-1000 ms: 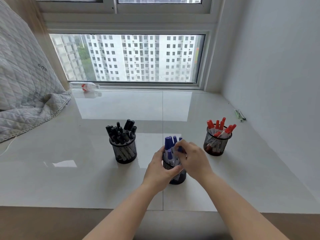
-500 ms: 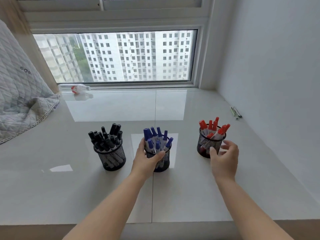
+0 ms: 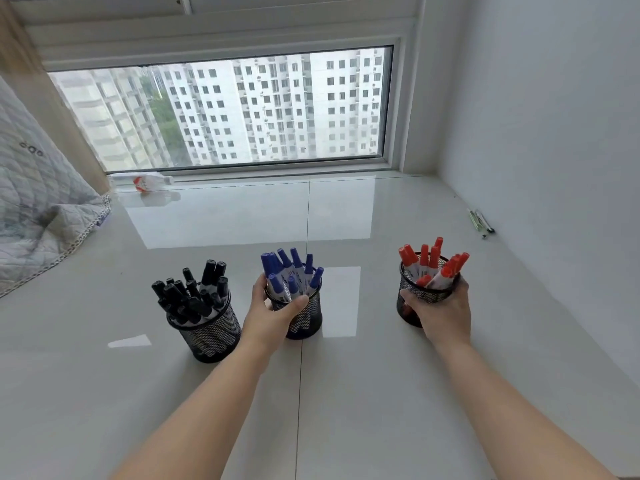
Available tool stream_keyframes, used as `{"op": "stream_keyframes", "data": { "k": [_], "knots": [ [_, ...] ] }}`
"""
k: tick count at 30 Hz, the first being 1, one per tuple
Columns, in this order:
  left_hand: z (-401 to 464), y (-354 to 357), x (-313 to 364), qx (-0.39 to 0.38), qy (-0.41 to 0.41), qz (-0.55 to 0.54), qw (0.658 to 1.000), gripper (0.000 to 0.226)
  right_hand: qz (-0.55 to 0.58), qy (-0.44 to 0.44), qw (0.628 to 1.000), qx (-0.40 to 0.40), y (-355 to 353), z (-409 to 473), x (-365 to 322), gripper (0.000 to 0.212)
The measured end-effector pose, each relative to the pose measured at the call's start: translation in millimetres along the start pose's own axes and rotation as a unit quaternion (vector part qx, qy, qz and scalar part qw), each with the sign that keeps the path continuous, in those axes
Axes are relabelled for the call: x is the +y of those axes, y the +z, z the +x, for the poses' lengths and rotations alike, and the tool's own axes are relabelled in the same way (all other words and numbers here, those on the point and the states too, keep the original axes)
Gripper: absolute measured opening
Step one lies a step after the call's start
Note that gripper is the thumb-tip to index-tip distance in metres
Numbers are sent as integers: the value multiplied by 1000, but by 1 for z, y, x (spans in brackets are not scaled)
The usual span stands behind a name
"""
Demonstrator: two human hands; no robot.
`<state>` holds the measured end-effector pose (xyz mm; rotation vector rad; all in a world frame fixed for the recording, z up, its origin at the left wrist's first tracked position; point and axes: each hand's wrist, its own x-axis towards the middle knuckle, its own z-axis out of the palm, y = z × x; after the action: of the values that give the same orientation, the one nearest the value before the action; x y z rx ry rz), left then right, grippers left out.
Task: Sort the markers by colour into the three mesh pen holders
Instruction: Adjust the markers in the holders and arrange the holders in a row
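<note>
Three black mesh pen holders stand in a row on the glossy white surface. The left holder point(image 3: 211, 336) is full of black markers point(image 3: 194, 292) and nobody touches it. My left hand point(image 3: 272, 315) wraps around the middle holder point(image 3: 308, 322), which carries blue markers point(image 3: 289, 271). My right hand point(image 3: 441, 311) grips the right holder point(image 3: 427, 294) from the near side; red markers point(image 3: 431, 263) stick out of it. All three holders are upright.
A grey quilted blanket point(image 3: 38, 216) lies at the far left. A small bottle point(image 3: 142, 181) lies by the window sill. Two pens point(image 3: 481, 221) rest against the white wall on the right. The window frame point(image 3: 221, 168) closes the back.
My right hand left the blue markers, moved right and closed around the red-marker holder. My left hand stays on the blue-marker holder. The camera tilted and came closer.
</note>
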<state>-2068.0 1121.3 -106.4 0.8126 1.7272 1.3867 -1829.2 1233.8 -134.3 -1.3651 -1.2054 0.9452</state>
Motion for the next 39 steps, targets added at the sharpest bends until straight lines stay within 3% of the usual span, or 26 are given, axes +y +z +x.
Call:
{"op": "stream_keyframes", "data": {
  "k": [12,18,21,24,26,32,36,39],
  "knots": [
    [-16,-5,0,8,1,19,1000,80,6,-10,999,-36,-6,-53,-4,69],
    [-46,-1,0,28,19,-4,999,106,-1,-27,995,-100,-12,-104,-4,72],
    [-71,4,-11,108,13,-6,994,88,-25,-43,990,-136,-13,-131,-6,73],
    [-92,1,-16,172,2,-77,982,37,-28,-47,986,-158,-10,-156,-10,68],
    [-101,-3,-15,167,6,-76,983,17,-29,-48,985,-165,-6,-170,-13,67],
    [-123,-14,-4,69,100,5,993,12,-29,-52,980,-189,1,-187,-19,70],
    [-127,-18,3,31,134,26,990,13,-50,-34,980,-191,-11,-191,-22,104],
    [-122,-19,14,14,148,30,988,17,-79,-80,975,-189,-25,-190,-32,113]
  ]
}}
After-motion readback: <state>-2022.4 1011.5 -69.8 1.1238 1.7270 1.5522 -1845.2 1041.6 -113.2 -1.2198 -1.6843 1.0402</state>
